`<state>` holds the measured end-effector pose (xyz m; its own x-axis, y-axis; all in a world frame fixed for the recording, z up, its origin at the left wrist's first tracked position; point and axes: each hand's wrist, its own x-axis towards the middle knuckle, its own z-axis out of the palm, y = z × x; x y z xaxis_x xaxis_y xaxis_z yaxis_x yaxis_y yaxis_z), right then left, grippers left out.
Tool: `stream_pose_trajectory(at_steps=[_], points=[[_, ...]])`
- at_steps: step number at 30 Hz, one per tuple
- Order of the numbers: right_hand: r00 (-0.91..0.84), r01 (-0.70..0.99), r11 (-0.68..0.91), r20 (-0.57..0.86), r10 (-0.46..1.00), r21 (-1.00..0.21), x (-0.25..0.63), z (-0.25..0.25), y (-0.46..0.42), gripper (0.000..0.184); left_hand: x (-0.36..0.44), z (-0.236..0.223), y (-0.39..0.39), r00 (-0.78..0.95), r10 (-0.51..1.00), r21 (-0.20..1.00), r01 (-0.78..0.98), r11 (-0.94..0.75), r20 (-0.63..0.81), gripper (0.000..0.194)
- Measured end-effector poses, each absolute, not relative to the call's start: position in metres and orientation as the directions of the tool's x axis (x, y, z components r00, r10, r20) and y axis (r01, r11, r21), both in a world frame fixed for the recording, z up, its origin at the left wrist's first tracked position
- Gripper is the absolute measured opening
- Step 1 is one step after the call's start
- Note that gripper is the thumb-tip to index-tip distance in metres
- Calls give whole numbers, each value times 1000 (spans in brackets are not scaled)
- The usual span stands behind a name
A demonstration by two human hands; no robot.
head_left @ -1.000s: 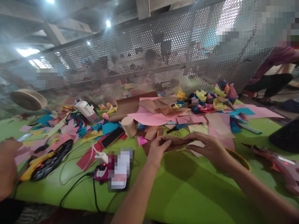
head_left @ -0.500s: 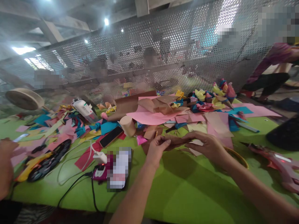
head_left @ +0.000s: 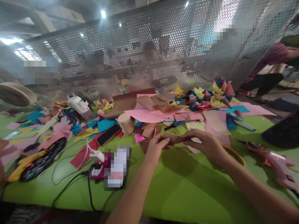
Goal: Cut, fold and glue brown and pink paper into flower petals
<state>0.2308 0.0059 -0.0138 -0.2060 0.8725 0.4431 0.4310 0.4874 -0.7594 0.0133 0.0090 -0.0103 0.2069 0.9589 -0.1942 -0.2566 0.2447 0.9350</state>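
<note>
Left hand and right hand pinch thin brown paper between closed fingers, seemingly shaping it; next move wants steadiness.

We face a tall wall of perforated grey metal, its top edge climbing from left to right. Through its holes we make out blurred shapes and bluish brightness. Above it, at the upper left, we see pale beams under a hazy ceiling, with small white lamps glaring. A bright opening lights the far left. Before us spreads a glossy green tabletop, and a beige fan stands at the left.
</note>
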Motion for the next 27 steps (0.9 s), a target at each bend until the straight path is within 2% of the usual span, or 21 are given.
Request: stream_pose_trajectory(at_steps=[10,19,24,27], points=[[-167,401,521,499,850,-753,228,-15,7,13,12,-8,12,208,955,956,-163,246,-210,33],[-163,399,515,494,854,-759,226,-14,6,13,10,-10,16,91,987,980,-138,147,-135,34],[-191,408,520,486,853,-750,226,-11,4,13,9,-6,16,276,946,939,-245,242,-172,40],[-211,401,529,486,848,-748,225,-10,3,14,8,-6,17,325,934,935,-264,238,-147,38]])
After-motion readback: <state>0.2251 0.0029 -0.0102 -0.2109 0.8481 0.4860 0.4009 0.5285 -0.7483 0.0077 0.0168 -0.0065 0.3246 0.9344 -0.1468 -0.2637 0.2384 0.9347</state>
